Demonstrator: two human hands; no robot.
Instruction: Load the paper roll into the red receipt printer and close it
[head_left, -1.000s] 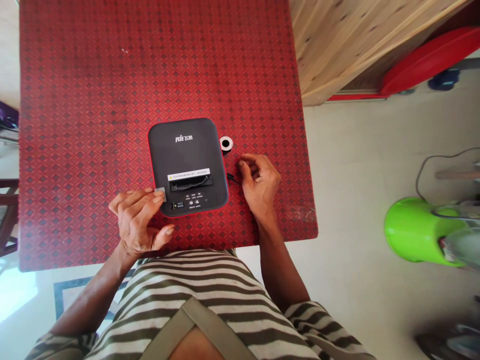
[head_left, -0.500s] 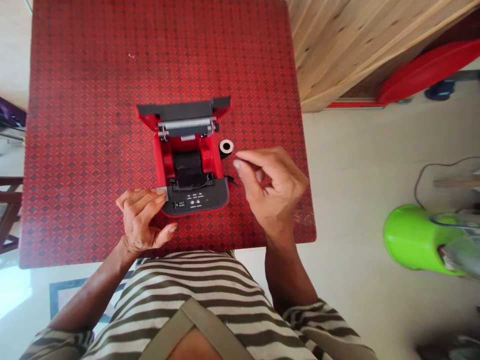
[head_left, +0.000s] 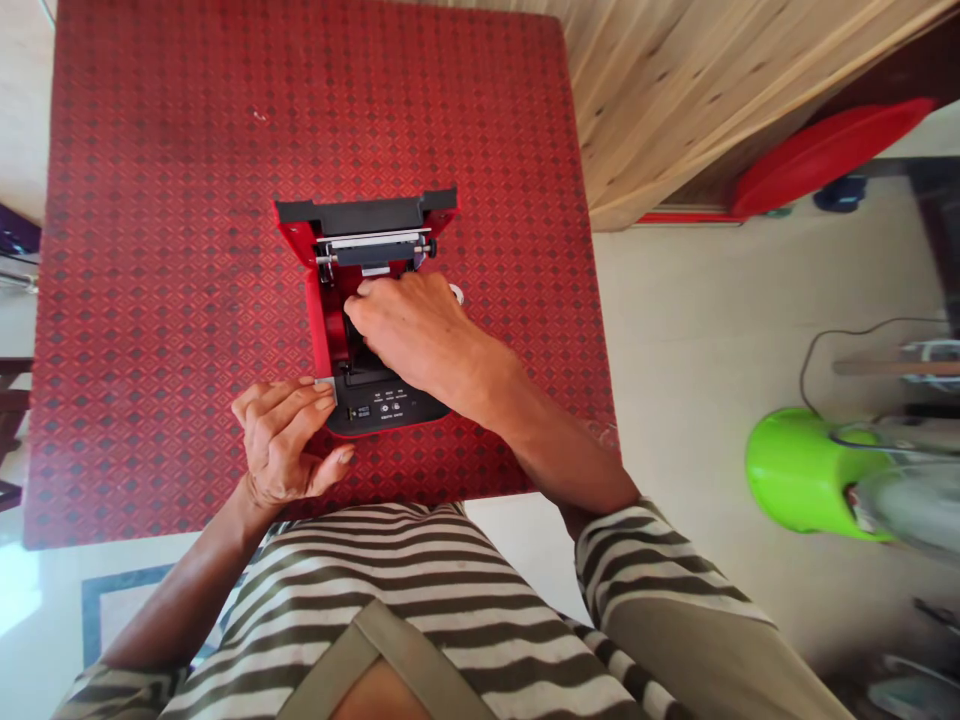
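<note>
A red and black printer [head_left: 390, 405] lies on the table with its lid [head_left: 367, 215] raised. My left hand [head_left: 289, 435] rests at the printer's front left corner. Its fingertips lie flat on a small grey tab [head_left: 328, 388], and the thumb stands apart. My right hand [head_left: 412, 320] reaches down into the red compartment [head_left: 319, 320] with bent fingers. Its back covers most of the dark roll in there, so I cannot see what the fingertips grip. A white-ended roll [head_left: 457, 294] beside the printer is mostly behind my right hand.
The table [head_left: 187, 200] has a red patterned cover. Wooden planks [head_left: 652, 90] stand beyond its right edge. A green bucket [head_left: 795, 470] and a cable [head_left: 806, 370] are on the floor at the right, and a red round object [head_left: 825, 155] lies farther back.
The printer's lid has swung up from closed to raised. My right hand has moved left from beside the printer into its compartment. My left hand has stayed at the tab.
</note>
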